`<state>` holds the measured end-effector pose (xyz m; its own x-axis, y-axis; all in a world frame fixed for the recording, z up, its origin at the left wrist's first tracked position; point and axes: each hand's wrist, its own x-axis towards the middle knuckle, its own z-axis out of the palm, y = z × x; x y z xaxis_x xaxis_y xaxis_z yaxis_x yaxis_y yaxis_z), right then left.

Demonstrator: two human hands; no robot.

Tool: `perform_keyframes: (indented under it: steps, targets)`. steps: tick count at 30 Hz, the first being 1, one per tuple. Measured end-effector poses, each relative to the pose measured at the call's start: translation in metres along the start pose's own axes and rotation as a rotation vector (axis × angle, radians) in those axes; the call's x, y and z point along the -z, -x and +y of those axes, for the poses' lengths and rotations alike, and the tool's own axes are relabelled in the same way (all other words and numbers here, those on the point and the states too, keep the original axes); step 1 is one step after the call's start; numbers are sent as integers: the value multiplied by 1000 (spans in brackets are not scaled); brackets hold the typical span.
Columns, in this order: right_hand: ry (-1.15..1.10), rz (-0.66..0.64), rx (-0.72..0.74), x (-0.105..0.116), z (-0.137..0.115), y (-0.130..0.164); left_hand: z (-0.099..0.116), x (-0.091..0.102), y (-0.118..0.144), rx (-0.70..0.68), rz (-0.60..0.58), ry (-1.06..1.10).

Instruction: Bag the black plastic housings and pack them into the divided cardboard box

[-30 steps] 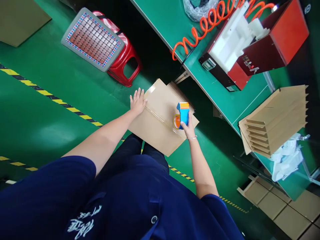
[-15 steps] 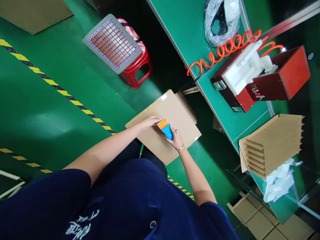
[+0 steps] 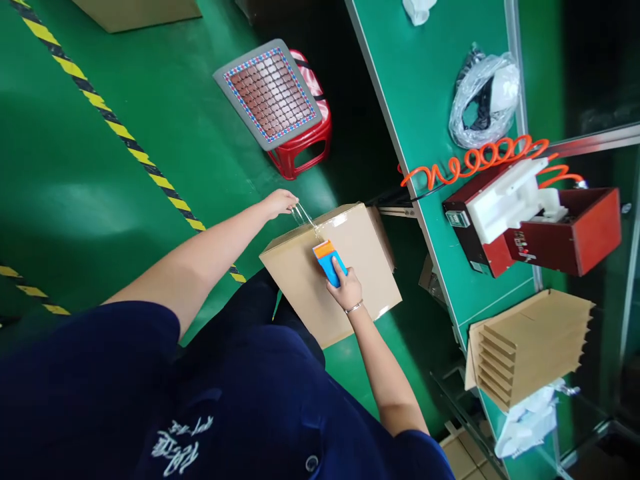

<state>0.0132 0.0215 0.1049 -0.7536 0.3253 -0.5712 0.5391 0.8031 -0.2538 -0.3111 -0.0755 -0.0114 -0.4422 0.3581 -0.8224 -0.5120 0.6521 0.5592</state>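
Note:
A closed cardboard box stands in front of my legs, with shiny tape on its upper edges. My right hand is wrapped round a blue and orange tape dispenser, held just over the box top. From the dispenser a strip of clear tape stretches up and left, past the box's far edge. The strip's free end is pinched in the fingers of my left hand, which is closed and out beyond the box.
A red stool with a beaded seat mat stands beyond the box. On the green table at right are a red machine, a coiled orange hose, a plastic-wrapped bundle and stacked cardboard dividers.
My left hand has moved away from the dispenser, up and left, drawing out clear tape. The dispenser has stayed over the box in my right hand. The camera view has shifted.

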Motion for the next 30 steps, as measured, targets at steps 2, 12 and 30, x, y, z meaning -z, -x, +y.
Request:
perform_keyframes:
  steps: [2, 12, 30]
  targets:
    - [23, -28, -47, 5, -10, -11, -8, -13, -15, 26, -38, -70]
    - [41, -58, -134, 5, -19, -20, -68, -54, -17, -164, -112, -269]
    - [28, -212, -132, -22, 82, 157, -66, -84, 75, -815, -146, -881]
